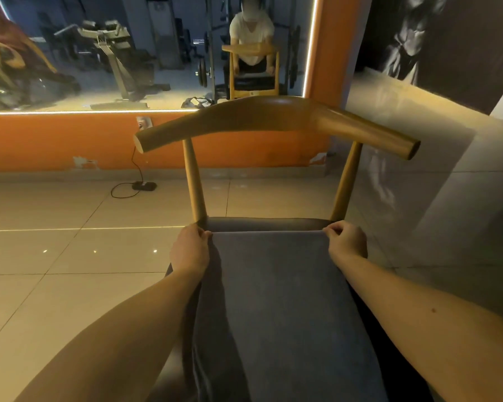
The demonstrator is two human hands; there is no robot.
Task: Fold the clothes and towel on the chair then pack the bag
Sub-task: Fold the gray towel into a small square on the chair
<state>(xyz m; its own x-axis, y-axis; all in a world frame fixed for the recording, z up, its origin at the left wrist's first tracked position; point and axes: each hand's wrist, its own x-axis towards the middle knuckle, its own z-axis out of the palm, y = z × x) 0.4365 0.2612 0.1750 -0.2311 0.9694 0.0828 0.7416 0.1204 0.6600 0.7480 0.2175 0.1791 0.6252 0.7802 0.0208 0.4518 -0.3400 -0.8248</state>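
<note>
Fold step, prob the towel (276, 300): grey cloth spread flat over the chair (273, 117) seat, near end hanging off the front toward the person. Left hand (190, 246) has its grip closed on the far-left corner, right hand (347, 240) pinches the far-right corner; both sit at the seat's back edge, just by the back posts. Next move, I'd say: lift both corners together & bring them toward the near edge w/ edges lined up. No bag in view.
</note>
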